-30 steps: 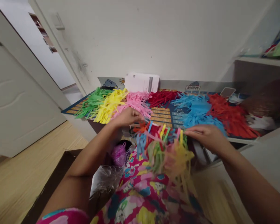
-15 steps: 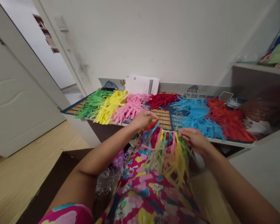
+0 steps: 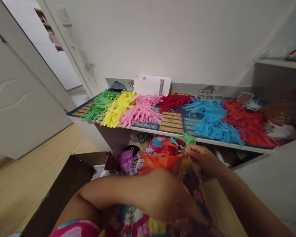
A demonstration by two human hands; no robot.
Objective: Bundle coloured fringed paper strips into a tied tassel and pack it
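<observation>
A garland of tissue-paper tassels (image 3: 160,161) in orange, red, blue and green lies bunched over my lap. My right hand (image 3: 199,156) pinches the garland near its green tassel (image 3: 187,139), just below the shelf edge. My left hand (image 3: 170,194) is low over my lap, in front of the orange tassels. It is smeared by motion and its fingers are hidden, so what it holds does not show. Patterned pink clothing (image 3: 129,219) covers my lap.
On the shelf top (image 3: 171,126) lie piles of green (image 3: 101,103), yellow (image 3: 119,108), pink (image 3: 143,110), dark red (image 3: 175,102), blue (image 3: 209,120) and red strips (image 3: 249,123). White cards (image 3: 151,85) lean at the wall. An open cardboard box (image 3: 56,191) stands at left, near a purple bundle (image 3: 126,160).
My left hand has dropped from the shelf edge toward my lap. The tassels, which hung spread between both hands, are now bunched, with orange ones on top. My right hand stays near its place.
</observation>
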